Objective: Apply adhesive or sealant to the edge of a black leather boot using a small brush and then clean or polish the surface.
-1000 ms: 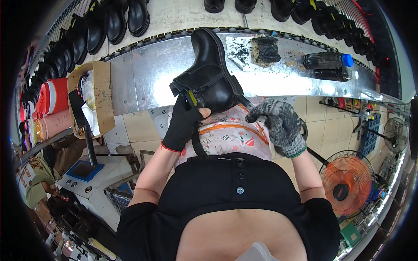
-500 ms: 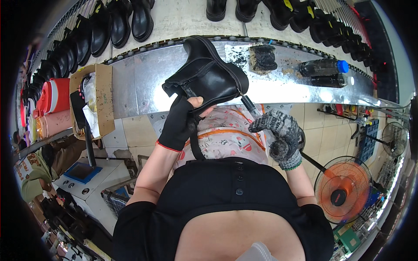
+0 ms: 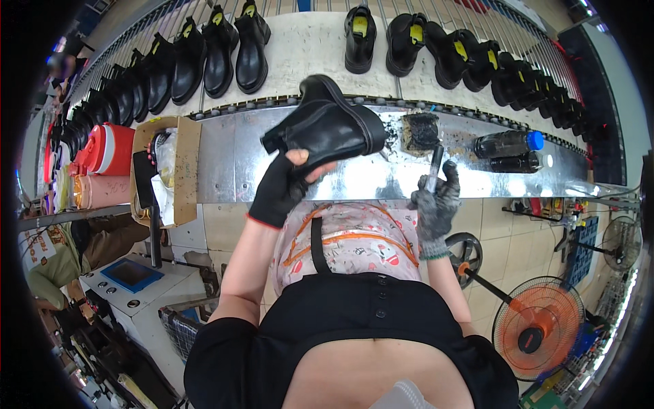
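head view: the left hand (image 3: 279, 194), in a black fingerless glove, is clamped on a black ankle boot (image 3: 327, 126), holding it tilted above the metal bench (image 3: 225, 167) with the thumb pressed into the upper. the right hand (image 3: 436, 204), in a grey knit glove, is closed around a slim dark pen-like tool (image 3: 433, 169), just right of the boot and not touching it. the boot looks fairly light, its leather soft and yielding, its sole stiff; gripping by the sole and heel seems surest. rows of black boots (image 3: 218, 51) stand beyond
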Available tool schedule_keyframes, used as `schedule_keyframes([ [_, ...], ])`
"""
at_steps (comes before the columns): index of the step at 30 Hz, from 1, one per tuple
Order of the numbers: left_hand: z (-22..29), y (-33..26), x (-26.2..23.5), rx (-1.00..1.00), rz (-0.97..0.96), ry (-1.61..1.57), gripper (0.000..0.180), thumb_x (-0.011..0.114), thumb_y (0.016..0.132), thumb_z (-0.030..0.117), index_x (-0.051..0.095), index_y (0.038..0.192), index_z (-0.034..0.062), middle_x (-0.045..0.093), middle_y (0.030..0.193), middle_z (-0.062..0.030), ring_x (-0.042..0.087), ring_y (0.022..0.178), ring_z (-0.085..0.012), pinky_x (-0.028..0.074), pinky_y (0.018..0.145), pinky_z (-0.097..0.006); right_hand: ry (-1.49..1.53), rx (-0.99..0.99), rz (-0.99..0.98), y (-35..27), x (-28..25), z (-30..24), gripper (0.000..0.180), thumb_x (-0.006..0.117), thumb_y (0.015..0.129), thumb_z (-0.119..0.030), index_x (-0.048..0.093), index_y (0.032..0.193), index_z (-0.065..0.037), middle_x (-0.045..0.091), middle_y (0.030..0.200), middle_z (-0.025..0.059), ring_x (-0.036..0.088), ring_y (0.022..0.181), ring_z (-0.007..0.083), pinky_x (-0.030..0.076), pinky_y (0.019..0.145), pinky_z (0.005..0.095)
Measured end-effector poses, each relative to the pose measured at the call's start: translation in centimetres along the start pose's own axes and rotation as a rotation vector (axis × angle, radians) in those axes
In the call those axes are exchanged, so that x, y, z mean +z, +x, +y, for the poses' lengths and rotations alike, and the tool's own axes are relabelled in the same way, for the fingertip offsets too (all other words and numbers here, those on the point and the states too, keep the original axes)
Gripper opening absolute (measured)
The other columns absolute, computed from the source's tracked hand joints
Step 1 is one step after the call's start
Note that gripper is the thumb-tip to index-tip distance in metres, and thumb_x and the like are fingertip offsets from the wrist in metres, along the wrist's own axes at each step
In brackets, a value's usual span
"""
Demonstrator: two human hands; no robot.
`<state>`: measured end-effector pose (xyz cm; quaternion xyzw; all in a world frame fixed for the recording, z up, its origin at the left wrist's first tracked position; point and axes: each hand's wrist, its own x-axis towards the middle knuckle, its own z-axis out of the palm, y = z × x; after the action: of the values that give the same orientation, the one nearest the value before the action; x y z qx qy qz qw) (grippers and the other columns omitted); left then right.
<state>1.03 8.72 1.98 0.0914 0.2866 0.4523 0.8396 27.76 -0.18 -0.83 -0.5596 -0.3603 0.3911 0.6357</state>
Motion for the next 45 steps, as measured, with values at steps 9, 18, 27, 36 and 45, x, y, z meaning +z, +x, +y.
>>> schedule_keyframes([
  [9,11.0,17.1,0.1,0.259,0.119,0.773,0.024,0.07,0.074,0.015,0.06,0.088,-0.0028,0.063,0.084,-0.0118,0.066,0.076,-0.0248,0.057,0.062,-0.032,-0.477,0.006,0.024,-0.1,-2.4,9.4,0.059,0.052,0.084,-0.001,0.03,0.138,-0.008,0.054,0.096,0.006,0.054,0.077,0.0119,0.049,0.061,0.0246],
  [18,8.6,26.0,2.4,0.672,0.442,1.696,0.065,0.063,0.074,0.054,0.048,0.115,0.0062,0.063,0.102,-0.0235,0.061,0.096,-0.0391,0.048,0.081,-0.043,-0.91,-0.326,-0.118,1.9,-3.2,13.5,0.047,0.06,0.084,-0.018,0.041,0.124,-0.003,0.054,0.091,0.0076,0.056,0.073,0.016,0.05,0.058,0.0285],
  [27,12.7,26.4,-4.7,1.406,0.956,1.404,0.06,0.068,0.08,0.032,0.045,0.123,-0.0042,0.05,0.121,-0.0257,0.047,0.115,-0.0353,0.035,0.099,-0.037,0.608,0.544,-0.002,1.8,-2.8,11.6,0.02,0.042,0.097,-0.018,0.047,0.115,-0.011,0.055,0.084,0.0027,0.052,0.062,0.0143,0.048,0.054,0.0284],
  [36,15.9,26.9,-10.9,1.109,0.76,1.368,0.073,0.071,0.07,0.004,0.029,0.131,0.0015,0.041,0.131,-0.019,0.043,0.121,-0.0281,0.032,0.102,-0.034,-0.348,0.216,-0.083,1.1,-3.2,11.7,0.035,0.05,0.09,-0.022,0.046,0.12,-0.004,0.058,0.088,0.0049,0.054,0.062,0.012,0.045,0.052,0.025],
  [45,20.2,27.1,-13.1,0.472,0.701,2.389,0.071,0.065,0.071,0.038,0.047,0.125,-0.0034,0.052,0.124,-0.0254,0.049,0.116,-0.0371,0.037,0.1,-0.041,-0.768,0.0,-0.185,1.2,-3.8,12.9,0.043,0.056,0.088,-0.038,0.05,0.115,-0.005,0.057,0.094,0.0065,0.054,0.061,0.0116,0.044,0.049,0.0269],
])
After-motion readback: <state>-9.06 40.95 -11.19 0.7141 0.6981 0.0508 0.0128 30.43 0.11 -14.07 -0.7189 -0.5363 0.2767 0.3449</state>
